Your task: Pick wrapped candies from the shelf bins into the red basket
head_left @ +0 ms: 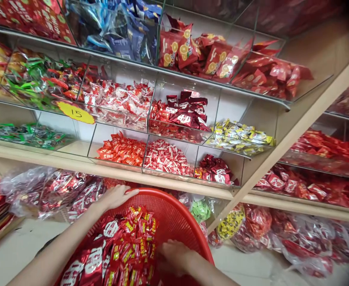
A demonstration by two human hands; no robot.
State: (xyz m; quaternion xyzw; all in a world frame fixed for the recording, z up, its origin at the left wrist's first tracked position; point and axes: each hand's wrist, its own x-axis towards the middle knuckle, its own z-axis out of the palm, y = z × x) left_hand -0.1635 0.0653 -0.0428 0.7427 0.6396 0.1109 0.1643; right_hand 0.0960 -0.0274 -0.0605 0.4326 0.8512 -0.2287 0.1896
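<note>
A red plastic basket [189, 216] with a perforated wall stands low in front of me. My left hand [118, 197] grips its far-left rim, the thumb lying along the edge and the other fingers partly hidden. Inside the basket is a heap of small red-and-yellow wrapped candies [135, 242]. Larger dark red packets with white lettering [95, 256] lie along the left side. Down in the basket, my right hand [174, 256] is at the right edge of the candy heap. Motion blurs its fingers, so their hold on anything does not show.
Clear-walled shelf bins ahead hold orange-red candies [122, 151], red-and-white candies [168, 159], dark red packets [218, 169] and yellow ones [241, 135]. A yellow price tag [75, 113] reads 15. Bagged candies [64, 186] sit under the wooden shelf edge [174, 180]. A slanted wooden divider [293, 135] stands right.
</note>
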